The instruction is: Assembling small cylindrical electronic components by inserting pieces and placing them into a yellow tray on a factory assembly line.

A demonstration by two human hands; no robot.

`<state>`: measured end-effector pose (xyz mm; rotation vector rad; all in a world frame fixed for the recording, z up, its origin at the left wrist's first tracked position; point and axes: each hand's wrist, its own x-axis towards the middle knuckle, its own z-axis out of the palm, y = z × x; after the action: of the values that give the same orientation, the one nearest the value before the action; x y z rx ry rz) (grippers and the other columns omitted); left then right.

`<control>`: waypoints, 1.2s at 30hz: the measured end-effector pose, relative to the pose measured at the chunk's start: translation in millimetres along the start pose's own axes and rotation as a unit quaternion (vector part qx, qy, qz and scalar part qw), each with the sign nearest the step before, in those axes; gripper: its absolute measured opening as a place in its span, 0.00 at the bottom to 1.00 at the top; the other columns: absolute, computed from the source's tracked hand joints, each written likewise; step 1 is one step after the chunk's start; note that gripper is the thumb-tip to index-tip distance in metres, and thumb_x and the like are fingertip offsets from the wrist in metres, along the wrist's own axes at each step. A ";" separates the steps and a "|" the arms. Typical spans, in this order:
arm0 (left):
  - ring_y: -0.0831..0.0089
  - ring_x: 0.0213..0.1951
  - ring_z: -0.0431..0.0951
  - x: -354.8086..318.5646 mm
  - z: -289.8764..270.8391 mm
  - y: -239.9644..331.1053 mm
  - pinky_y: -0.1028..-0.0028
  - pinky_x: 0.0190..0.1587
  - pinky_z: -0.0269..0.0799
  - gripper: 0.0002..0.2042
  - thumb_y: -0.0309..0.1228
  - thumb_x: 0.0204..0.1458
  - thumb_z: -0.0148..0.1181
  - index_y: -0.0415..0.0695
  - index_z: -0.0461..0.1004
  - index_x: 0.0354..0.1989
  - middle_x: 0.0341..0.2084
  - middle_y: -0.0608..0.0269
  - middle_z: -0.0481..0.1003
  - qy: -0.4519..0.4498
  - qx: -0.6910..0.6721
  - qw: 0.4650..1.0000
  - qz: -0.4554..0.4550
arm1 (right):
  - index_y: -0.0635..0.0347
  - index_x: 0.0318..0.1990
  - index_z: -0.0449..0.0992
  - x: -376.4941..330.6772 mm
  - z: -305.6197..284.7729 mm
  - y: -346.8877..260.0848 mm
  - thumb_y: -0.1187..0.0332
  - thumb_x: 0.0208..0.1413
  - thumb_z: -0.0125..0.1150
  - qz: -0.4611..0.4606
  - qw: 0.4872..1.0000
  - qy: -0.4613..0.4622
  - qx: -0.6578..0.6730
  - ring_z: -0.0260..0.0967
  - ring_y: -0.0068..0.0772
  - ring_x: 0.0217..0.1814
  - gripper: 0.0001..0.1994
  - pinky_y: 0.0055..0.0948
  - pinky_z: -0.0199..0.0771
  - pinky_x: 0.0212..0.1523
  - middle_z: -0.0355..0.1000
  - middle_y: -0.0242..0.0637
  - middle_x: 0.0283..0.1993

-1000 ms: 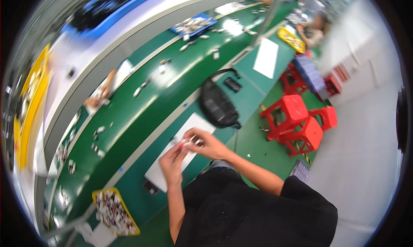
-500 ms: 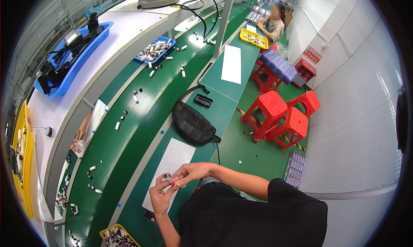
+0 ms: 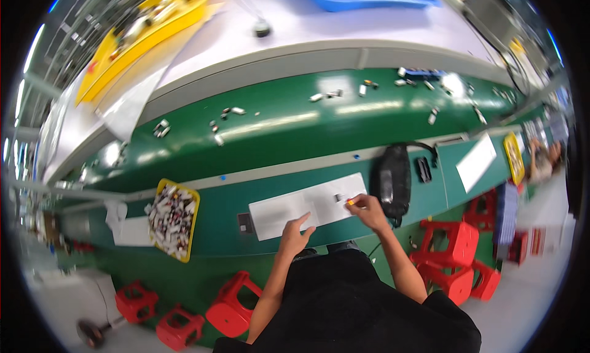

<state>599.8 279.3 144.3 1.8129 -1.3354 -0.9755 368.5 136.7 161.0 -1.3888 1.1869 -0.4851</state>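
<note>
My right hand (image 3: 369,213) pinches a small orange-and-yellow piece (image 3: 351,202) over the right part of a white sheet (image 3: 279,213) on the green bench. What kind of piece it is, I cannot make out. Close beside its fingertips, a small dark-and-silver part (image 3: 337,197) shows against the sheet. Over the sheet's near edge is my left hand (image 3: 295,236), thumb and forefinger apart, with nothing in it. Just left of the sheet lies a small dark flat item (image 3: 245,223).
A yellow tray (image 3: 195,213) heaped with small white and dark parts stands left. Right of the sheet are a black bag (image 3: 393,181) and a black case (image 3: 423,170). Beyond runs a green conveyor (image 3: 276,131) with scattered parts. Red stools (image 3: 452,242) stand nearby; a person (image 3: 542,159) sits far right.
The view has swung left, bringing the heaped yellow tray fully into sight. My hands, earlier together around small parts including a silver-and-dark one, have separated. The left has opened.
</note>
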 end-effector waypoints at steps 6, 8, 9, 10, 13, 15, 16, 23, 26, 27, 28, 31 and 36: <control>0.45 0.51 0.75 -51.3 27.0 -30.8 0.58 0.56 0.69 0.22 0.39 0.52 0.65 0.41 0.76 0.53 0.47 0.41 0.77 0.009 0.062 0.994 -0.093 | 0.66 0.39 0.79 109.6 -95.2 6.8 0.60 0.56 0.63 -0.074 0.949 0.183 -0.247 0.80 0.46 0.36 0.15 0.38 0.77 0.37 0.80 0.47 0.33; 0.45 0.51 0.74 -55.4 37.3 -19.3 0.58 0.56 0.68 0.22 0.40 0.52 0.65 0.41 0.76 0.53 0.47 0.42 0.77 0.008 0.074 0.990 -0.123 | 0.62 0.46 0.78 146.1 -120.0 1.4 0.58 0.57 0.62 -0.038 0.914 0.226 -0.336 0.77 0.50 0.42 0.17 0.42 0.76 0.43 0.79 0.44 0.40; 0.46 0.52 0.74 -56.9 43.7 -14.1 0.59 0.57 0.69 0.23 0.40 0.53 0.64 0.41 0.76 0.54 0.48 0.43 0.77 0.015 0.071 0.987 -0.146 | 0.62 0.46 0.78 157.6 -125.4 3.9 0.58 0.57 0.62 -0.036 0.913 0.226 -0.337 0.77 0.50 0.42 0.17 0.42 0.76 0.43 0.79 0.44 0.40; 0.48 0.53 0.74 -61.4 49.4 -10.3 0.59 0.57 0.69 0.23 0.41 0.54 0.64 0.41 0.75 0.55 0.49 0.45 0.77 0.022 0.069 0.982 -0.173 | 0.60 0.51 0.75 166.0 -125.3 8.4 0.61 0.56 0.63 -0.064 0.861 0.260 -0.432 0.74 0.51 0.47 0.18 0.43 0.74 0.47 0.76 0.45 0.47; 0.48 0.53 0.74 -68.9 71.8 -12.6 0.60 0.57 0.69 0.22 0.41 0.54 0.64 0.42 0.75 0.55 0.49 0.45 0.77 0.045 0.037 0.983 -0.173 | 0.57 0.57 0.70 189.8 -111.0 16.1 0.65 0.53 0.64 -0.127 0.839 0.227 -0.478 0.68 0.54 0.56 0.23 0.45 0.70 0.55 0.70 0.47 0.57; 0.48 0.53 0.74 -66.8 81.4 -1.4 0.61 0.57 0.69 0.22 0.40 0.54 0.64 0.43 0.76 0.55 0.49 0.46 0.77 0.049 0.018 0.979 -0.199 | 0.58 0.56 0.70 188.9 -83.4 19.8 0.72 0.51 0.65 -0.175 0.892 0.121 -0.398 0.67 0.55 0.56 0.23 0.47 0.69 0.57 0.69 0.49 0.54; 0.49 0.54 0.75 -65.8 81.6 4.5 0.61 0.58 0.68 0.21 0.40 0.54 0.64 0.43 0.76 0.54 0.49 0.46 0.77 0.058 0.003 0.974 -0.219 | 0.58 0.54 0.70 180.6 -62.3 19.2 0.72 0.51 0.64 -0.196 0.901 0.074 -0.379 0.67 0.55 0.55 0.21 0.46 0.69 0.56 0.70 0.49 0.51; 0.51 0.52 0.76 -64.0 30.5 -30.1 0.61 0.57 0.69 0.17 0.35 0.53 0.63 0.39 0.79 0.48 0.47 0.47 0.78 0.234 -0.010 0.950 -0.207 | 0.56 0.57 0.70 76.1 61.8 51.1 0.69 0.50 0.67 -0.247 0.866 -0.249 -0.357 0.67 0.53 0.54 0.25 0.44 0.70 0.57 0.63 0.45 0.59; 0.51 0.51 0.77 -59.8 -30.3 -57.0 0.62 0.57 0.68 0.14 0.31 0.52 0.62 0.38 0.79 0.46 0.46 0.47 0.78 0.317 0.004 0.921 -0.228 | 0.53 0.64 0.65 55.6 77.9 58.5 0.69 0.50 0.67 -0.249 0.845 -0.246 -0.404 0.63 0.53 0.59 0.31 0.47 0.69 0.57 0.58 0.44 0.66; 0.51 0.51 0.77 -60.7 -54.0 -73.1 0.62 0.58 0.68 0.13 0.30 0.52 0.62 0.38 0.79 0.45 0.46 0.47 0.79 0.353 0.019 0.912 -0.209 | 0.53 0.64 0.65 52.6 81.3 57.9 0.69 0.50 0.67 -0.259 0.839 -0.259 -0.401 0.63 0.53 0.59 0.31 0.47 0.69 0.57 0.58 0.44 0.66; 0.50 0.50 0.77 -60.1 -78.3 -88.2 0.62 0.58 0.68 0.13 0.28 0.52 0.60 0.38 0.79 0.45 0.45 0.47 0.79 0.382 0.037 0.899 -0.213 | 0.51 0.65 0.64 50.3 81.8 56.3 0.69 0.50 0.67 -0.249 0.838 -0.258 -0.411 0.62 0.52 0.60 0.32 0.47 0.70 0.57 0.57 0.42 0.67; 0.50 0.51 0.75 -57.6 -151.6 -138.5 0.60 0.56 0.69 0.13 0.24 0.52 0.58 0.37 0.78 0.47 0.48 0.48 0.77 0.422 0.120 0.868 -0.231 | 0.46 0.67 0.61 48.0 83.3 51.4 0.69 0.50 0.67 -0.226 0.826 -0.269 -0.441 0.61 0.51 0.61 0.35 0.47 0.71 0.55 0.55 0.39 0.69; 0.51 0.54 0.72 -44.7 -242.0 -219.2 0.57 0.56 0.69 0.21 0.21 0.53 0.57 0.42 0.70 0.58 0.57 0.52 0.71 0.384 0.322 0.821 -0.272 | 0.44 0.69 0.58 42.5 89.0 40.9 0.70 0.50 0.67 -0.223 0.804 -0.286 -0.472 0.63 0.52 0.59 0.38 0.47 0.71 0.57 0.54 0.39 0.70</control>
<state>901.6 397.4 84.5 2.7708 -0.6418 0.0946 445.6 152.2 88.7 -2.4761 0.5528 0.3008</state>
